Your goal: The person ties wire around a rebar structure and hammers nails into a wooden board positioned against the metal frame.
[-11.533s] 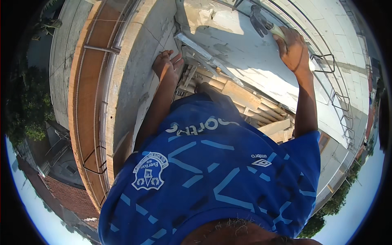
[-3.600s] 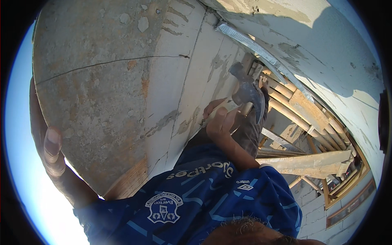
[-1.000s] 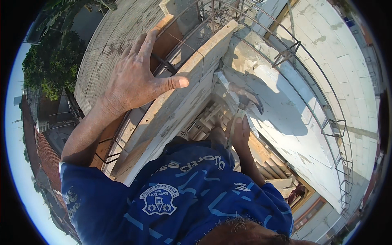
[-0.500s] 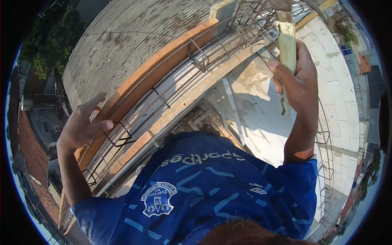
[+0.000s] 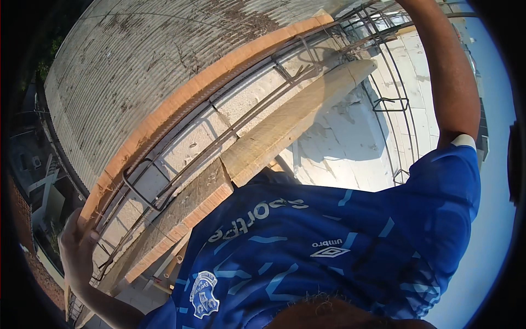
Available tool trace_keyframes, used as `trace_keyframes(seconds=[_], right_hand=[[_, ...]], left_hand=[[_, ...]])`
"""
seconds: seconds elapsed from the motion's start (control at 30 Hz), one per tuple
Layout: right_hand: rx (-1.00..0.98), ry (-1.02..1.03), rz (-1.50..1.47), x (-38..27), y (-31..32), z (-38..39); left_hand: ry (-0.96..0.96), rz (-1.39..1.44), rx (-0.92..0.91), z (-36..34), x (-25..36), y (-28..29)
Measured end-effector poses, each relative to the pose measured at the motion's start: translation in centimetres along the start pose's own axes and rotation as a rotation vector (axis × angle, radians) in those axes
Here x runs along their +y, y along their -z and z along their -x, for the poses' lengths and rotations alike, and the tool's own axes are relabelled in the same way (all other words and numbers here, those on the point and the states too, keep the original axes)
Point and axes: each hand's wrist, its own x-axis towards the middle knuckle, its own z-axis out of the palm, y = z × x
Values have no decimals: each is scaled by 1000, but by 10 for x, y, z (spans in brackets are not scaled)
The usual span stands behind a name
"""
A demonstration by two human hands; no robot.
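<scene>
My left hand (image 5: pixel 78 253) is at the lower left, its fingers and thumb closed round the near end of an orange-brown wooden board (image 5: pixel 211 71) that stands on edge. Close to that hand, a bent steel stirrup (image 5: pixel 143 189) belongs to a long rebar cage running beside the board. My right arm (image 5: pixel 452 82) is raised toward the upper edge. The right hand, and anything in it, is outside the view.
A second thick plank (image 5: pixel 274 134) lies along the near side of the cage, with pale porous masonry (image 5: pixel 194 140) between the boards. Corrugated roofing (image 5: pixel 126 82) spreads beyond. More rebar (image 5: pixel 390 104) crosses a white surface at right.
My left hand has moved down and closed on the board. My right hand, which gripped a pale-handled tool, has swung up out of view. The view has tilted.
</scene>
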Motion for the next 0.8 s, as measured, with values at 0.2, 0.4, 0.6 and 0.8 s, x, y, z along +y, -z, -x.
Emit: trace_keyframes(seconds=[0.2,0.4,0.6,0.8], right_hand=[[-155,37,114,12,-35,-62],[-316,45,201,40,-62,-104],[-446,103,276,50,-95,-124],[-590,195,410,64,-128,-134]], left_hand=[[16,195,-2,-4,-21,-4],[104,181,-153,-3,-34,1],[-564,-79,42,-26,-43,-4],[-692,-40,29,-35,-46,-18]])
